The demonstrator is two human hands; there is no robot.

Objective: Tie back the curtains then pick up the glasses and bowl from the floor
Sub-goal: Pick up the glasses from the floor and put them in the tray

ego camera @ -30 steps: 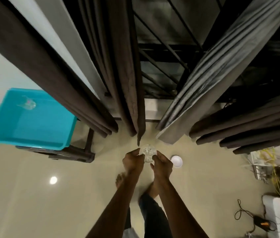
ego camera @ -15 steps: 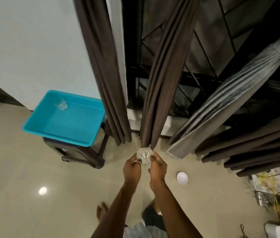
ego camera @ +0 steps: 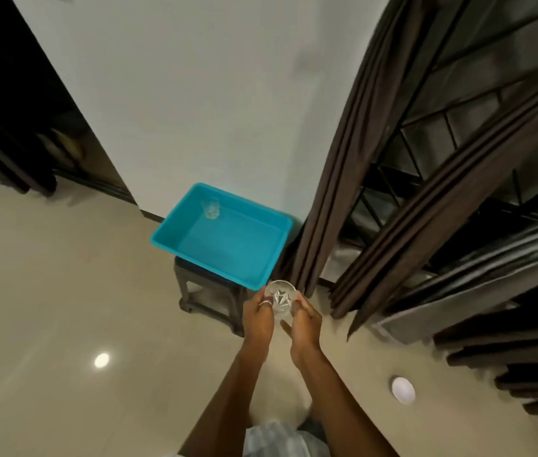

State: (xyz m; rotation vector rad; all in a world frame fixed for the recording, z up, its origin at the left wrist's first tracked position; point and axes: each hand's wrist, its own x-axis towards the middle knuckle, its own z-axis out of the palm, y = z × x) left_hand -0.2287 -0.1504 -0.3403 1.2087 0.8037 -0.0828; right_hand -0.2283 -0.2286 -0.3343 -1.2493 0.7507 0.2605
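A clear cut glass point(ego camera: 281, 296) is held upright between both hands, just in front of the near right corner of a turquoise tray point(ego camera: 215, 262). My left hand point(ego camera: 258, 316) grips its left side and my right hand point(ego camera: 305, 321) grips its right side. A second clear glass point(ego camera: 211, 210) stands inside the tray at its far left corner. A small white bowl point(ego camera: 402, 389) lies on the beige floor at the lower right. Dark brown curtains point(ego camera: 343, 179) hang gathered in bunches to the right of the tray.
The tray rests on a dark stool point(ego camera: 206, 298) against a white wall point(ego camera: 201, 94). A window grille point(ego camera: 478, 103) shows behind the curtains. A dark doorway point(ego camera: 14, 120) opens at the far left. Tiled floor point(ego camera: 63, 291) stretches to the left.
Both hands have carried the glass leftward, away from the curtains and up to the tray's corner. The view has swung left, so the bowl now lies further right and nearer.
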